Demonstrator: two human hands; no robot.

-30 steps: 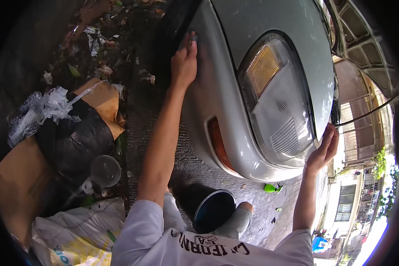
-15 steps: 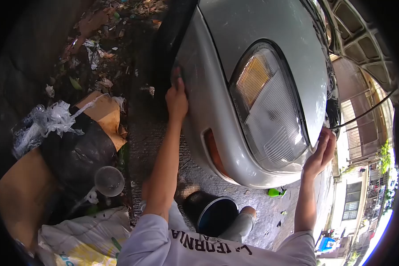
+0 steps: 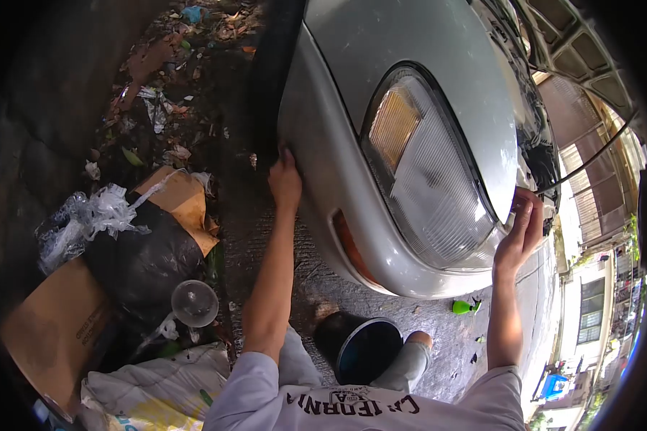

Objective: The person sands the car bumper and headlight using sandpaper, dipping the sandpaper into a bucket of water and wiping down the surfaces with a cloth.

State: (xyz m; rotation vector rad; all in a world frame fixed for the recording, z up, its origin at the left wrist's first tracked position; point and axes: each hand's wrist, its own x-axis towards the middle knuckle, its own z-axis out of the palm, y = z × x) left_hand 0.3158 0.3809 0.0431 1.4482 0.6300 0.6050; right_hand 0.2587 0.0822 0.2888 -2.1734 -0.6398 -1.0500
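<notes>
The silver bumper [image 3: 322, 129] curves around the near side of the headlamp [image 3: 438, 172]. I have my left hand [image 3: 286, 185] at its left edge, fingertips partly hidden, and my right hand [image 3: 517, 237] bent near its right corner; I cannot tell whether either grips. I judge it wide, slightly flexible, slick; both edges offer hold, sparing the brittle lens.

Through the head view I see my left hand [image 3: 286, 183] at the lower edge of the silver painted car bumper [image 3: 338, 179], left of centre, and my right hand [image 3: 519, 233] at the clear ribbed headlight's [image 3: 438, 179] lower right corner.
</notes>
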